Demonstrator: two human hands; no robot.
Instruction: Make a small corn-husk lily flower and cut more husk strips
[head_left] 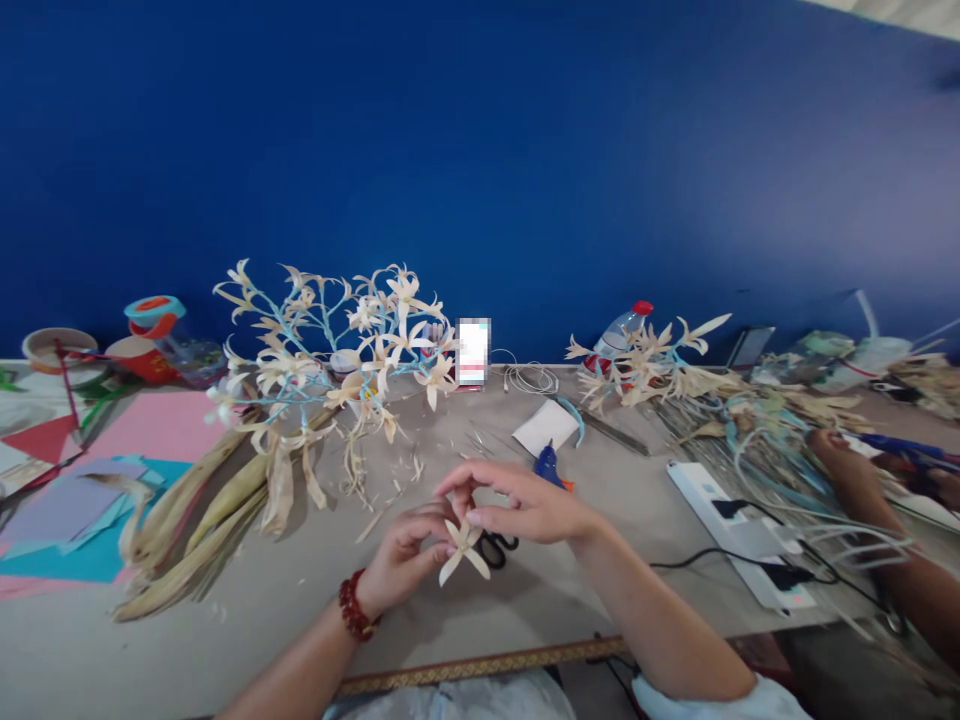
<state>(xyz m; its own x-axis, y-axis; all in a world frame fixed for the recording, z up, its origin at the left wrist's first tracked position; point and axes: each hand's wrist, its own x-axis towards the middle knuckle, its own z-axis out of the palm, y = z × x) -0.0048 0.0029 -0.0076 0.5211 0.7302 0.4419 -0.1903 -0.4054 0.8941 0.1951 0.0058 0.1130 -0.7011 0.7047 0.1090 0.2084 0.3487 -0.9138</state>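
Note:
My left hand [401,560], with a red bead bracelet at the wrist, is closed around the base of a small cream husk flower [463,552]. My right hand [517,505] pinches one of its petals from above with thumb and fingers. Both hands hover just above the grey table [300,590] near its front edge. Black-handled scissors [499,548] lie on the table right behind the flower. A blue glue gun [549,465] rests a little beyond my right hand.
A branch of finished husk flowers on blue stems [337,345] and dried corn husks [202,520] lie left. Coloured paper sheets [97,480] cover the far left. A white power strip [739,530] with black cables sits right, where another person's hand [844,460] works among husks. A phone [473,352] leans on the blue wall.

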